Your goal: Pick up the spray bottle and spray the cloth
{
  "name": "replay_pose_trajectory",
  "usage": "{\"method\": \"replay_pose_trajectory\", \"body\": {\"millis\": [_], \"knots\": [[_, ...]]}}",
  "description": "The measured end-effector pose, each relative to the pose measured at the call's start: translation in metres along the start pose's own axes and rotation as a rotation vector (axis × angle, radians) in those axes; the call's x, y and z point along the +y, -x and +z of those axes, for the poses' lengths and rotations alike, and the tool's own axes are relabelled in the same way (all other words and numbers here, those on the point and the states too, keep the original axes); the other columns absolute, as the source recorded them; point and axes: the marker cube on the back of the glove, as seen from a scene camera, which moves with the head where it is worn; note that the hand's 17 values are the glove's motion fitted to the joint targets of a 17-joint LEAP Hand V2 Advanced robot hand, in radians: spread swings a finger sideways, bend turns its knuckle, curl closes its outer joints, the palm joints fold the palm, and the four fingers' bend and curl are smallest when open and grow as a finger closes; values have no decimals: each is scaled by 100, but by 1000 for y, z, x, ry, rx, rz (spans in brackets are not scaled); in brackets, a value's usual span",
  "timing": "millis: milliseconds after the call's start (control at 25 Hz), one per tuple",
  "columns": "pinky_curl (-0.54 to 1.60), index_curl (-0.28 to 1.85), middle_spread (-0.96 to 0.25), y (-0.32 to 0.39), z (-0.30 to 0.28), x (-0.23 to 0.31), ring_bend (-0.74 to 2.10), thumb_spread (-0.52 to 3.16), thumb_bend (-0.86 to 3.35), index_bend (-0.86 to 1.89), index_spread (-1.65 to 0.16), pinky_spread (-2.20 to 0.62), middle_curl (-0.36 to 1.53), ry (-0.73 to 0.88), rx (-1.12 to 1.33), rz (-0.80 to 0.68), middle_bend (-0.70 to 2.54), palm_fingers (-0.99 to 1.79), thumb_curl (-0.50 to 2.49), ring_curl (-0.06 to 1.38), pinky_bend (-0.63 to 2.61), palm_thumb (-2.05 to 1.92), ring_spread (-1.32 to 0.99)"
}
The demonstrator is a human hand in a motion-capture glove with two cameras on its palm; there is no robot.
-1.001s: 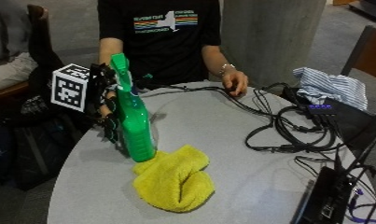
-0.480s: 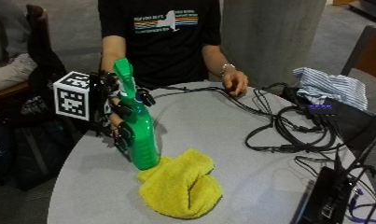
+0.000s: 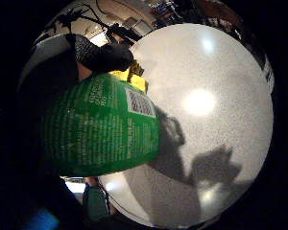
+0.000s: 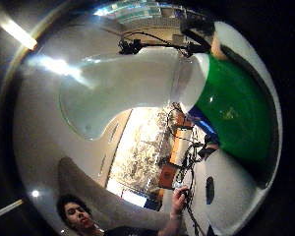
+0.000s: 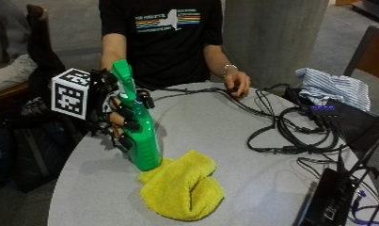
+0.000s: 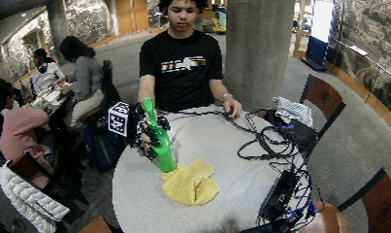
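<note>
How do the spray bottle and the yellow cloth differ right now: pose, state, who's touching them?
The spray bottle is green, rigid and tilted, with its nozzle up; the yellow cloth is soft and lies crumpled flat on the table. The gloved right hand grips the bottle; nothing holds the cloth. The bottle's base is just at the cloth's edge; whether they touch is unclear. Both are on the near side of the table.

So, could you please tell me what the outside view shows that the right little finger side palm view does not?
Only the outside view shows the gloved right hand curled round the green spray bottle, the bottle's tilted spray head, the whole yellow cloth, the bare hand resting on the table, the tangle of cables and the striped fabric. Only the palm view shows the bottle's printed label with its barcode. Both show the green bottle, some of the yellow cloth beside it and the grey table.
</note>
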Motion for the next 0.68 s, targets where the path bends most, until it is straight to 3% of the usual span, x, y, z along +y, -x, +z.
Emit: {"method": "replay_pose_trajectory", "body": {"millis": [320,680], "knots": [[33,37,-6,26,-20,-7,32,57,0,14,-26,30,43,76,117,12,29,95,59,34,32,109,7],[34,37,-6,39,-31,-24,32,51,-3,13,-23,28,45,287,371,179,28,99,62,35,32,108,8]]}}
